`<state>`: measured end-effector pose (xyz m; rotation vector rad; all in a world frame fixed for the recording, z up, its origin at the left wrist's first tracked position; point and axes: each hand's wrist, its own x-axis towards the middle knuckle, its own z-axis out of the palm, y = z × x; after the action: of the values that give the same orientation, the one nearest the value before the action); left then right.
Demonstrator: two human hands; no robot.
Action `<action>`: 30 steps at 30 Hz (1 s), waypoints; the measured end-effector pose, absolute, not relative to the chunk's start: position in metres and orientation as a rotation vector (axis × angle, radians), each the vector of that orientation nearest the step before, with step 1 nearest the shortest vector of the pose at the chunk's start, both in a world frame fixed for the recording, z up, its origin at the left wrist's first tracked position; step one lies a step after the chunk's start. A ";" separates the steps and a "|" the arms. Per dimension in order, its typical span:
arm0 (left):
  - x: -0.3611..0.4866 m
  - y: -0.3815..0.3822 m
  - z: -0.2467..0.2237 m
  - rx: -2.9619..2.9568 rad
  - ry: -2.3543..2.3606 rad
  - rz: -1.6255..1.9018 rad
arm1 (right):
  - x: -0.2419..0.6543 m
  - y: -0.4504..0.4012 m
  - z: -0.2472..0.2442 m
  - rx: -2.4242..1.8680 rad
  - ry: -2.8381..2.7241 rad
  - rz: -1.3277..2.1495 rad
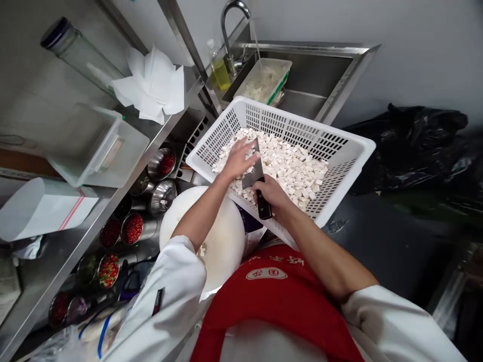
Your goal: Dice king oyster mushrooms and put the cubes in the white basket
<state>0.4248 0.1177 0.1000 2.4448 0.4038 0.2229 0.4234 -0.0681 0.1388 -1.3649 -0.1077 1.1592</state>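
A white perforated basket [339, 140] holds a heap of diced whitish pieces [290, 163]. My right hand [272, 193] is wrapped round the black handle of a cleaver [253, 173] over the near side of the basket. The blade points away from me, over the pieces. Against the left side of the blade, my left hand [241, 158] has its fingers spread, with nothing visibly gripped. Below my left forearm lies a round white cutting board [226, 236] with a few small pieces [202, 250] on it.
Behind the basket, water runs from a faucet [236, 6] into a plastic tub [271, 75] in the steel sink [320, 65]. Metal cups of chopped red peppers [132, 229] stand at left below a steel shelf [83, 226]. Black bags [418, 146] lie at right.
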 end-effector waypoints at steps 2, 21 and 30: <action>0.435 0.105 0.080 2.503 0.228 0.139 | 0.434 -0.077 0.136 -1.328 -0.065 1.172; 0.189 0.214 0.098 2.319 1.243 0.404 | 0.383 -0.221 0.131 -1.469 -0.524 1.616; 0.042 0.117 0.027 2.339 1.262 -0.002 | 0.316 -0.176 0.081 -1.514 -0.656 1.691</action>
<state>0.0425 0.1174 0.0271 2.3385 1.2620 -0.0022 0.3158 -0.1761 0.0809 -1.5141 -0.6563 1.6907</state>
